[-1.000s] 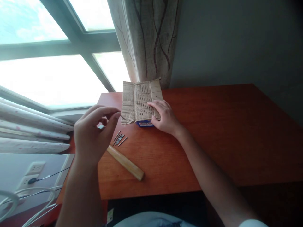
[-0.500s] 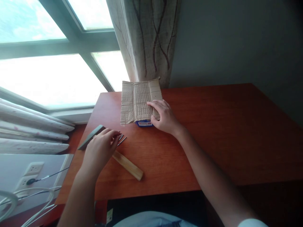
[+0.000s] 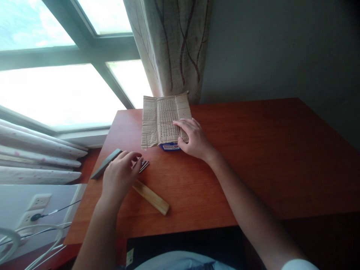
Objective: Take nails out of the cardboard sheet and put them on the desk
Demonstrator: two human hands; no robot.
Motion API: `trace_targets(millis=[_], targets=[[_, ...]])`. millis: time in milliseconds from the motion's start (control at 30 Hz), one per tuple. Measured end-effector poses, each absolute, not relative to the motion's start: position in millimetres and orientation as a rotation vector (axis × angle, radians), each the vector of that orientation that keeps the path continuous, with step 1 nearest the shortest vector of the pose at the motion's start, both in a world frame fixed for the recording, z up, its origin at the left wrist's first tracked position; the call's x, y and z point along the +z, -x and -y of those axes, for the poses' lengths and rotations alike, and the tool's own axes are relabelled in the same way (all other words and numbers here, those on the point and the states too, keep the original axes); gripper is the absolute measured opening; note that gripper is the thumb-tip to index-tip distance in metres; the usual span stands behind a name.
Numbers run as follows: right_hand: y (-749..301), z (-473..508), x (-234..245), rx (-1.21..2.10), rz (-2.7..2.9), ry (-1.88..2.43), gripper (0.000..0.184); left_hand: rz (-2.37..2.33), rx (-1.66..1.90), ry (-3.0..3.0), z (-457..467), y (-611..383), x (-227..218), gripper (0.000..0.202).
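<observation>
My left hand (image 3: 120,170) hovers over the left part of the table, its thumb and index finger apart with nothing seen between them. Several thin metal rods (image 3: 144,166) lie side by side just beyond its fingertips, partly hidden by them. My right hand (image 3: 194,138) grips the right edge of a creased cardboard sheet (image 3: 150,122), with fingers on top and thumb at the near corner. Rows of small holes cover the sheet's middle panel. Beneath the sheet, the front of a blue box (image 3: 170,146) shows.
A wooden block (image 3: 152,197) lies on the brown table (image 3: 194,202), nearer me than the rods. Left of my left hand is a grey-green bar (image 3: 105,165). A curtain (image 3: 180,48) hangs behind the cardboard. Cables and a wall socket (image 3: 40,201) are at lower left.
My left thumb and index finger have parted from a pinch near the rods. More rods now show together on the table. My right hand stays on the cardboard.
</observation>
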State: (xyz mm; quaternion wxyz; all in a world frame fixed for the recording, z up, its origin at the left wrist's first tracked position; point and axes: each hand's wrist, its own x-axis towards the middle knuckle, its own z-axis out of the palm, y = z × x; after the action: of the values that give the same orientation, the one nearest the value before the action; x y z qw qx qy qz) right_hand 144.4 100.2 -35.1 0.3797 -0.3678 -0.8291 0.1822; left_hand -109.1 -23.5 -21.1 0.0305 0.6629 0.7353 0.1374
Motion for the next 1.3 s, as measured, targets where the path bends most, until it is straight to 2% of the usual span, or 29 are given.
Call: trace_targets(millis=[233, 733, 867, 1133, 1300], targets=[[-145.1, -99.5, -34.4, 0.435, 2.134, 0.934, 0.052, -2.243, 0.655, -2.069, 29.9, 103.6, -16.0, 0.024], [-149.0, -96.9, -28.9, 0.342, 2.114, 0.833, 0.04, -2.118, 0.683, -2.024, 39.9, 90.4, -22.2, 0.02], [-150.0, -96.3, -26.0, 0.31, 1.954, 0.843, 0.033, -2.111, 0.71, -1.996, 41.5, 90.5, -25.1, 0.021], [-152.5, -99.4, -26.6, 0.395, 1.855, 0.892, 0.023, -2.058, 0.756, -1.971, 42.2, 88.4, -26.4, 0.022], [-149.6, -99.0, -28.8, 0.4, 1.827, 0.817, 0.024, -2.028, 0.786, -1.964, 38.9, 86.9, -25.1, 0.019]])
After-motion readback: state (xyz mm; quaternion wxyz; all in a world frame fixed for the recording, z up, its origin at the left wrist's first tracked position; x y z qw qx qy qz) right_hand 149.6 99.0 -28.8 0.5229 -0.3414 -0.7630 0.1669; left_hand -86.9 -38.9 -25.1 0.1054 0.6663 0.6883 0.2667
